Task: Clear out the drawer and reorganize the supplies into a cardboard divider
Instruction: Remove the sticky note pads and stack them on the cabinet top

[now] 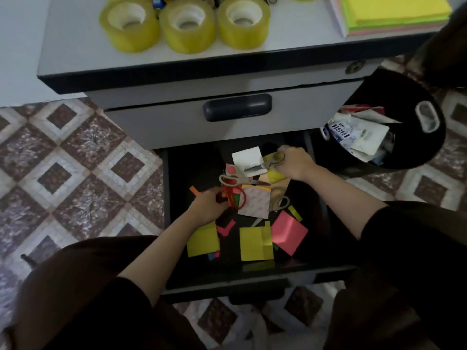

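Mid-clearout: tape rolls (188, 26) up top, left hand (207, 204) grips red scissors (238, 198), right hand (294, 161) grips grey scissors (273, 160), sticky notes (255, 245) left in drawer (252, 276).

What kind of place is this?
Probably a home or small office: a grey drawer cabinet, its open drawer holding scissors and sticky notes, tape rolls on top, patterned tile floor.

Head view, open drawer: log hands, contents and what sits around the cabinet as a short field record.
drawer: black cabinet drawer pulled open, cluttered
left: left hand grips red-handled scissors
right: right hand grips grey-handled scissors
loose inside: yellow sticky pads, pink sticky pad, second grey scissors
cabinet top: three yellowish tape rolls, neon paper stack
beside: black bin holding rubbish
divider: not in view
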Demonstrator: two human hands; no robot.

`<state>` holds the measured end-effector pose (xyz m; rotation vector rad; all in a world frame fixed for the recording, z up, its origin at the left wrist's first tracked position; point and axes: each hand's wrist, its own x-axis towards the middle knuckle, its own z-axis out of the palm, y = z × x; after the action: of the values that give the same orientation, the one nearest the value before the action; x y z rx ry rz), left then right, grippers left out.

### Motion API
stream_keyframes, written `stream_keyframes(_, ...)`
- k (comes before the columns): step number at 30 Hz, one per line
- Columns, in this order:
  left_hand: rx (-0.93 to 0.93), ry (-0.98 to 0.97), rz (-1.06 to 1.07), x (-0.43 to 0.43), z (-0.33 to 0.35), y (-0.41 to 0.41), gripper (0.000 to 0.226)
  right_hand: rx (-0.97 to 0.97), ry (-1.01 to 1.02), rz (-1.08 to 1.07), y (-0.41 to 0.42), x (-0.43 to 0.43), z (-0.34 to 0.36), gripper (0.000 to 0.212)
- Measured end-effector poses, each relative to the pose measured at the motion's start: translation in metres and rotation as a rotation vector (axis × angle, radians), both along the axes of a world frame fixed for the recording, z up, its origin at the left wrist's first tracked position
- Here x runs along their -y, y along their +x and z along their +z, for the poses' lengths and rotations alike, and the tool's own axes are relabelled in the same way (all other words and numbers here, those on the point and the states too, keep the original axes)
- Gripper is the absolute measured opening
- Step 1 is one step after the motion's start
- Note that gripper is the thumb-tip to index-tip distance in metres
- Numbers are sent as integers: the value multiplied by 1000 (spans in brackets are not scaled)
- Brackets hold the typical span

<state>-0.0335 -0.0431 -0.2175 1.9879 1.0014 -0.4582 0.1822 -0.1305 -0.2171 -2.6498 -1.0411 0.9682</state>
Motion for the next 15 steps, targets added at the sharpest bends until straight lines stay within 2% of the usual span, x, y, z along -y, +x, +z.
stream_keyframes(3,17,58,47,-10,-11,13,45,-57,-41,70,5,-8,-6,72)
stream_keyframes(7,19,137,49,-18,-19,26,62,-45,-148,150,5,-14,-17,74)
stream_keyframes(10,-2,207,-84,-20,-22,34,68,-13,-162,170,1,-15,-20,67)
stream_keyframes(15,11,288,-364,-20,-34,42,64,59,-99,99,-2,-8,-23,55)
